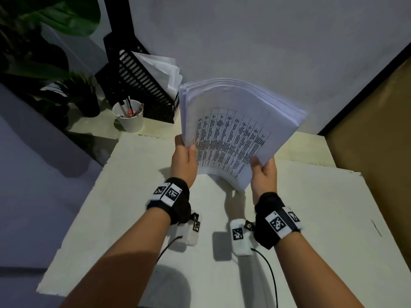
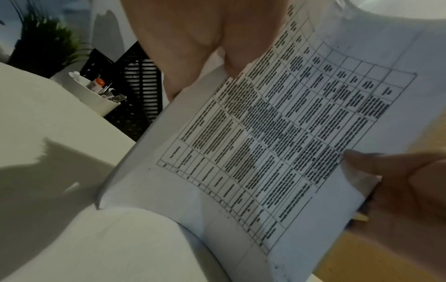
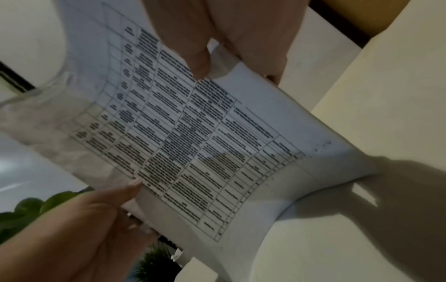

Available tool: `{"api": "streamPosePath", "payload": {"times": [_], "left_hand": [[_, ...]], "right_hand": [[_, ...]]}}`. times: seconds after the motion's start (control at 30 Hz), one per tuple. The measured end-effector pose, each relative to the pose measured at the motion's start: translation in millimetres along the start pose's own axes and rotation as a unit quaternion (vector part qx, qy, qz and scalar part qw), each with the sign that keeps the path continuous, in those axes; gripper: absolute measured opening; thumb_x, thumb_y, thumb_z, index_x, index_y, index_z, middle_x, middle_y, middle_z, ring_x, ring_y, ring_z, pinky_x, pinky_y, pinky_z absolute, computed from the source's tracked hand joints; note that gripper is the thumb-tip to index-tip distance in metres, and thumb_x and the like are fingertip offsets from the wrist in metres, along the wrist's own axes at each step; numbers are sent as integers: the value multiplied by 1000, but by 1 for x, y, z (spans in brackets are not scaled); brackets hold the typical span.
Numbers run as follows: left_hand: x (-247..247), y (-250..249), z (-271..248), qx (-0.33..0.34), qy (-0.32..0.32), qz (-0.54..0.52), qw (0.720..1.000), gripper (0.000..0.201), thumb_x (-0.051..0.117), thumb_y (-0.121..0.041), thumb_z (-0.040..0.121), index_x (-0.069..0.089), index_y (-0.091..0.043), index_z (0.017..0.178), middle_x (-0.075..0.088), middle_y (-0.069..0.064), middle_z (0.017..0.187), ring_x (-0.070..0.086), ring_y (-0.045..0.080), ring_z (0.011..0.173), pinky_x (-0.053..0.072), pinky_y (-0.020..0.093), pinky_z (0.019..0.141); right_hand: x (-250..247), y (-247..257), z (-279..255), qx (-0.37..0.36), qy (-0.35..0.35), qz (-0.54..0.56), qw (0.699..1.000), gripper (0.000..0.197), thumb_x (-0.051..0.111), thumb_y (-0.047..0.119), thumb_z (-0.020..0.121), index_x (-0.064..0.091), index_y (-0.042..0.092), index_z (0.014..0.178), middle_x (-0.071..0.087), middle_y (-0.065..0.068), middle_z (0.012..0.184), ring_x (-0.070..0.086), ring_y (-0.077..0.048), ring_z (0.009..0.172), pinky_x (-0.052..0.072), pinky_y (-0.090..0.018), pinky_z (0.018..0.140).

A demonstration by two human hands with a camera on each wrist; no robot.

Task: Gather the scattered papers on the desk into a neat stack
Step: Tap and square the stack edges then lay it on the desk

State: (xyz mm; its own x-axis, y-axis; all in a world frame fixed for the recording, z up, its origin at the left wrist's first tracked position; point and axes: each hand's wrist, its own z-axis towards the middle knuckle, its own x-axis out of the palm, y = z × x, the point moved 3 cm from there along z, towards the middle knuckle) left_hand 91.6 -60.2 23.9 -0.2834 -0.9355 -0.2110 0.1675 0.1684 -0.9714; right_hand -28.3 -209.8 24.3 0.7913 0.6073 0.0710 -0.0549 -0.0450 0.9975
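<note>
I see a pale desk (image 1: 311, 218) in a dim room, and I will place everything else from it. Behind the desk is a plain grey wall (image 1: 255, 41). At the desk's far left corner stands a black slotted file rack (image 1: 142, 85) with some sheets in it. Just in front of the rack sits a white cup (image 1: 130, 120) full of pens. Left of the cup is a small potted plant (image 1: 86, 94), and big dark green leaves (image 1: 55, 16) hang higher up. To the right of the desk is a brown panel (image 1: 378, 130) with a black edge. Dark shadows lie on the desk top.
</note>
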Motion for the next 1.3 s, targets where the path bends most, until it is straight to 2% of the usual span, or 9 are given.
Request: {"api": "streamPosePath", "payload": {"times": [0.13,0.3,0.4,0.53,0.7,0.8,0.97,1.13,1.3], "left_hand": [[-6,-16,10,-4,22,-4,1000,43,55,-12,92,35,-6,129,57,2,109,56,19,97,45,28,86],[-17,-42,29,8,23,-78,997,59,72,-15,77,37,-13,124,59,-6,105,61,10,93,49,27,90],[-22,-58,37,42,17,-125,991,53,75,-34,65,41,-28,106,59,-7,101,62,9,93,52,25,84],[-24,-82,42,87,21,-164,982,60,75,-33,67,42,-24,116,58,2,115,62,17,108,55,23,85],[-24,-111,50,84,-40,-184,979,44,70,-36,77,52,-9,106,64,-4,96,63,0,86,50,14,76],[-20,-125,59,20,-73,-183,980,60,61,-56,79,59,-7,113,66,5,115,61,15,107,48,27,91],[-16,-124,65,0,-85,-186,979,29,58,-39,85,50,-13,76,52,1,74,49,15,69,41,28,68],[-18,-122,67,-32,-68,-199,977,29,53,-42,74,56,-14,77,52,5,76,50,18,73,42,34,70],[-18,-123,72,-60,-53,-213,974,26,54,-40,71,57,-15,77,54,5,79,53,20,77,44,38,72]], "right_hand": [[2,21,5,-36,-3,-37,999,25,42,1,97,43,20,113,58,13,103,57,0,94,47,-26,86],[-1,42,13,-80,-19,-45,996,47,52,4,88,31,9,131,52,-10,126,54,-22,114,48,-38,100],[0,64,16,-144,-39,-48,988,65,54,-1,87,22,11,141,45,-9,136,50,-14,119,47,-18,95],[4,98,20,-275,-78,-106,952,75,55,0,85,14,10,147,28,-8,149,38,-21,133,39,-37,111],[12,123,23,-364,-92,-218,901,65,52,-2,82,31,12,142,35,-12,129,40,-14,122,28,1,99],[13,123,28,-373,-96,-272,882,44,53,5,84,56,11,128,41,-21,125,42,-15,117,30,0,97],[8,120,30,-372,-117,-295,872,36,54,9,86,59,7,121,47,-22,118,43,-10,107,29,5,88],[9,119,30,-361,-92,-266,889,56,55,9,84,39,17,137,43,-13,125,42,0,111,44,-22,98],[11,118,34,-364,-93,-278,884,35,56,8,84,59,10,119,35,-3,115,43,-4,103,36,2,88]]}}
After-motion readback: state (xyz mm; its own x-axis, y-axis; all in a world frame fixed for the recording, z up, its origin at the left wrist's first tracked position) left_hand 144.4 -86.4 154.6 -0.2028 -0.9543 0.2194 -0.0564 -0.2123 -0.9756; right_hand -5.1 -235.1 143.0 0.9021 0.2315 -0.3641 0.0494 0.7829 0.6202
